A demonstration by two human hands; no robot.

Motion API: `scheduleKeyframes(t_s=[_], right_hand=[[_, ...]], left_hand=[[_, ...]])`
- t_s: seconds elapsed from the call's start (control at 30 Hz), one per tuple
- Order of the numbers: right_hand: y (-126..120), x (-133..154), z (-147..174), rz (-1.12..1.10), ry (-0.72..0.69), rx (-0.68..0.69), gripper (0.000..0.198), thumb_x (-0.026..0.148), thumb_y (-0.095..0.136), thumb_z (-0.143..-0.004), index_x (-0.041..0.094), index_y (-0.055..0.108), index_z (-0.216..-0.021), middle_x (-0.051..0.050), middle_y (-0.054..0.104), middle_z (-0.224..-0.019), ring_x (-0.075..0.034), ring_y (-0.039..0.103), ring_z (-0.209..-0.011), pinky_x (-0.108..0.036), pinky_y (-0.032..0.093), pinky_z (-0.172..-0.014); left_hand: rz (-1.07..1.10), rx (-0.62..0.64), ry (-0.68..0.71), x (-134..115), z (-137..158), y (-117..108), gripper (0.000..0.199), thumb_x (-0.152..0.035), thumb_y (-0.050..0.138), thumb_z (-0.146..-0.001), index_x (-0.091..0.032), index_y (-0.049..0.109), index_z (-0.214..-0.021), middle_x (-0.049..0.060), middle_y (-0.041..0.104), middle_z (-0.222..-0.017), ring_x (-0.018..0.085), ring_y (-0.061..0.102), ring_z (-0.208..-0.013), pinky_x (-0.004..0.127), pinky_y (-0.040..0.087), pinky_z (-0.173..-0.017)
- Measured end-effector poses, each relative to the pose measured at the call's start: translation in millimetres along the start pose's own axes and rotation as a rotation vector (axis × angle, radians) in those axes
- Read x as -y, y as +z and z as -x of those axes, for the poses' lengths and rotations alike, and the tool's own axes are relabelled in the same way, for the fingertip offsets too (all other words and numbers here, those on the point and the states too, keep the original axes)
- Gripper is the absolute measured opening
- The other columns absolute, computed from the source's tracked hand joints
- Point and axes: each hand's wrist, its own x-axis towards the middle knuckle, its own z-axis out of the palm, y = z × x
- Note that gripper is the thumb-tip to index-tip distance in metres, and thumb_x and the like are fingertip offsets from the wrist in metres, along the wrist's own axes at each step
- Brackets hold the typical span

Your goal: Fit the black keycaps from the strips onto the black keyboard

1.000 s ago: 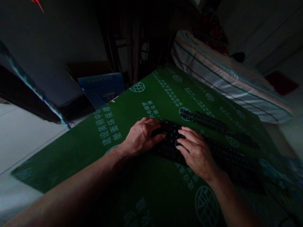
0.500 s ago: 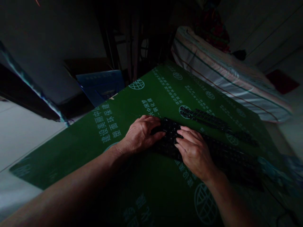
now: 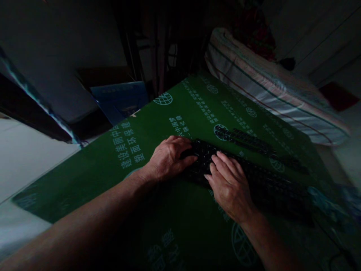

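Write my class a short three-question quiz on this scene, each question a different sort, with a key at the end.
1. What do the fingers of the right hand rest on?
2. True or false: the green tabletop is plain, with no printing.
3. Which is nearer the blue object, the left hand or the right hand?

Key
1. The black keyboard.
2. False: it bears light characters and globe marks.
3. The left hand.

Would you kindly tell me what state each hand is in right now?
Left hand: curled at one end of the black keyboard; grip cannot be told.
Right hand: partly bent over the keyboard; whether it pinches anything cannot be told.
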Motion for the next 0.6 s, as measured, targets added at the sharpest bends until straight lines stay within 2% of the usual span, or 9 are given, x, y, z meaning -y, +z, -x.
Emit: scheduleKeyframes(t_s=[0.27, 0.6], right_hand=[[1.8, 4.3, 1.7, 0.063, -0.031, 0.006, 0.028, 0.024, 0.05, -0.092, 0.005, 0.064, -0.108, -0.015, 0.065, -0.118, -0.028, 0.051, -0.121, -0.047, 0.041, -0.1], [3.9, 3.8, 0.7, 0.078, -0.07, 0.003, 0.03, 0.025, 0.047, -0.093, 0.004, 0.063, -0.108, -0.015, 0.064, -0.119, -0.03, 0.049, -0.123, -0.048, 0.04, -0.1]], left_hand=[[0.008, -0.017, -0.017, -1.1, -0.7, 0.1, 0.036, -0.044, 0.053, -0.085, -0.015, 0.067, -0.103, 0.009, 0.065, -0.115, 0.023, 0.056, -0.109, 0.038, 0.046, -0.093], [-0.013, 0.011, -0.02, -0.7, -2.0, -0.5, 0.037, -0.045, 0.052, -0.086, -0.015, 0.067, -0.103, 0.009, 0.065, -0.115, 0.024, 0.056, -0.108, 0.04, 0.046, -0.093]])
